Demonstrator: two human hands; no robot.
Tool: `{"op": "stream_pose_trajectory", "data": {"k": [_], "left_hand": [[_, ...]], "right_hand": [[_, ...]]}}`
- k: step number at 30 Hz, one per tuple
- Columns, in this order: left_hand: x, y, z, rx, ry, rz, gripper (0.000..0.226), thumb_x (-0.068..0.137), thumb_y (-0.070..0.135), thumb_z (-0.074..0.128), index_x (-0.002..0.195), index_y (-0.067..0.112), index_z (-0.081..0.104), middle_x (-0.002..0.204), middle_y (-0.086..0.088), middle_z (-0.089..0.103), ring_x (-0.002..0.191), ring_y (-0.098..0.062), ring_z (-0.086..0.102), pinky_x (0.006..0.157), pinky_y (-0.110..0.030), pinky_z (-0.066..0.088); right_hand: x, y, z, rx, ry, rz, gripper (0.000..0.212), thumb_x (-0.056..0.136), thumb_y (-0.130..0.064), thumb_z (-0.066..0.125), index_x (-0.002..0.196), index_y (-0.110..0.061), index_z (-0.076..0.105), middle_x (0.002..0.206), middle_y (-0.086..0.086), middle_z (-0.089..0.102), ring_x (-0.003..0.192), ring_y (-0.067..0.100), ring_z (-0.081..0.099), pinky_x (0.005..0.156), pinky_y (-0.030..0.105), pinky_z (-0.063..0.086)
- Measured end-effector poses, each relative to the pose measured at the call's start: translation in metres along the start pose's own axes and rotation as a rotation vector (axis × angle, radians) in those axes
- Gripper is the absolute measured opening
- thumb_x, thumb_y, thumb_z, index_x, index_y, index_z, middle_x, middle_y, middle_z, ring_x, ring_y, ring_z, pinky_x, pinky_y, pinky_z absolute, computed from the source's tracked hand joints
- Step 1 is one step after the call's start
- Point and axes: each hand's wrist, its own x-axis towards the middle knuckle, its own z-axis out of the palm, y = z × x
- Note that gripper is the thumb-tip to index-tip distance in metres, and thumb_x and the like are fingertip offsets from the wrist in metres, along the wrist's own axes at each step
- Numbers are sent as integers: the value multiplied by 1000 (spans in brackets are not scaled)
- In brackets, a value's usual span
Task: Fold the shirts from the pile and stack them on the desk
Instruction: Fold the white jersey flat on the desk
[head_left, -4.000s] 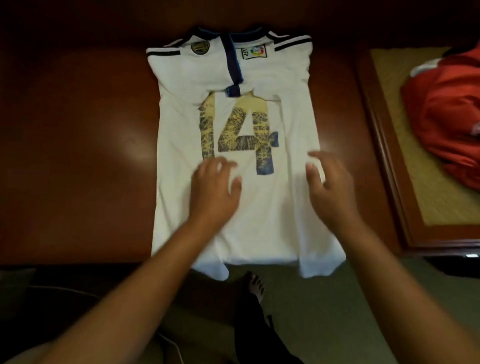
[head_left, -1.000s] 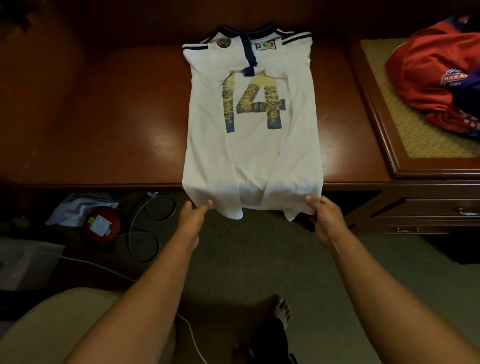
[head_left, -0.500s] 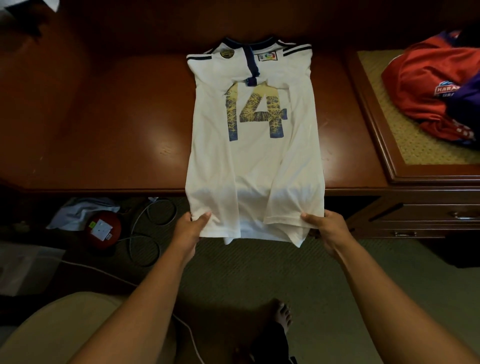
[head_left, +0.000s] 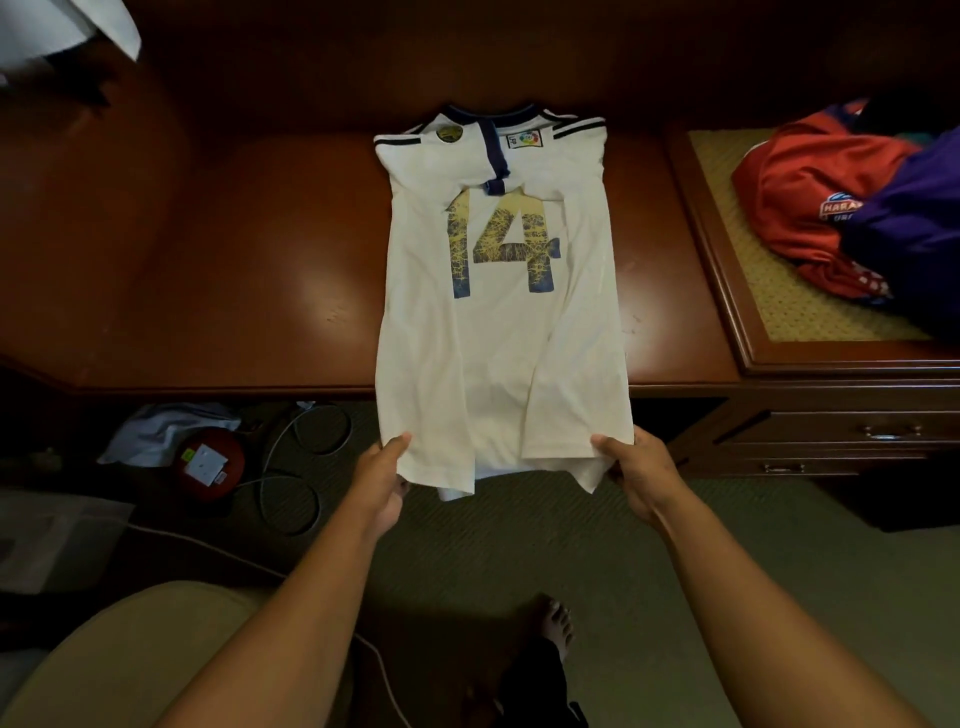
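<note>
Your white shirt (head_left: 498, 322) lies face-down at the centre of the frame on the dark red-brown desk (head_left: 234, 270), collar toward the top edge, with the number 14 showing and both sides folded inward so the garment forms a narrow vertical strip. The lower portion of the strip extends past the front edge of the desk and is raised off it. Your left hand (head_left: 382, 480) pinches the lower left corner of the hem, thumb on top of the fabric and the remaining fingers curled beneath it. Your right hand (head_left: 636, 475) grips the lower right corner in the same manner, thumb on top, fingers hidden under the cloth. Both forearms enter from the bottom of the frame. At the right of the frame, a raised side cabinet (head_left: 737, 332) with a woven top carries the pile: a red shirt (head_left: 800, 208) with a purple garment (head_left: 914, 228) lying partly over it. Below the desk, at lower left, a red round object (head_left: 208, 462) with a white socket plate sits on the carpet (head_left: 519, 545) beside coiled cables (head_left: 296, 478). A bare foot (head_left: 556, 623) is visible at bottom centre.
</note>
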Motion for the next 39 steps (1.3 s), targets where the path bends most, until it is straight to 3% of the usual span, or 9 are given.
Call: {"op": "stream_pose_trajectory", "data": {"k": [4,8,13,16,18,20,27,32,39], "left_hand": [[-20,3,15,-60,-79,-81,22,90,7,61,111,11,58,112,-10,66,103,-24,61,96,-41,45],[-28,7,27,-67,-14,-81,23,89,-4,58,110,7,58,103,-11,65,90,-22,61,84,-38,49],[-41,20,27,-1,54,-23,29,92,-3,56,120,7,53,109,-11,61,92,-23,59,91,-41,47],[-47,29,26,57,65,-30,34,92,-1,56,125,5,52,116,-13,61,102,-27,58,97,-45,46],[-50,35,25,112,73,-43,34,92,3,57,126,8,54,118,-12,62,103,-27,57,100,-48,43],[-53,40,25,135,83,-46,32,92,5,57,124,10,55,113,-9,63,101,-25,57,96,-46,44],[-55,48,26,129,118,-21,28,93,2,54,120,11,56,98,-5,62,91,-22,57,86,-43,48],[-50,50,30,134,159,-17,33,92,2,55,125,7,54,110,-12,62,103,-29,58,96,-50,47],[-43,82,53,61,214,81,46,89,-6,53,133,7,46,127,-14,57,103,-29,58,70,-37,51]], "right_hand": [[-15,-12,1,-71,26,11,27,93,-7,58,118,-15,57,111,7,65,100,27,62,83,48,53],[-25,-27,5,-69,71,4,24,93,-2,56,116,-10,56,105,8,65,90,25,64,61,31,51],[-38,-44,9,-118,122,21,22,91,2,56,112,-5,58,104,10,64,85,25,62,60,30,47],[-46,-55,12,-159,123,46,23,90,2,55,111,-6,57,105,11,63,91,29,61,66,37,53],[-48,-62,14,-188,130,60,21,89,3,55,108,-7,58,107,12,63,95,31,62,78,47,56],[-50,-68,16,-208,138,62,22,88,5,55,106,-6,59,106,13,64,95,33,62,86,52,53],[-50,-80,20,-232,154,99,22,87,5,55,106,-5,59,96,10,63,95,34,62,91,59,50],[-48,-88,21,-224,159,122,23,88,3,56,109,-6,59,101,10,63,97,33,62,90,56,51],[-36,-128,30,-160,180,101,20,91,1,56,107,-11,56,104,8,58,89,26,60,67,34,55]]}}
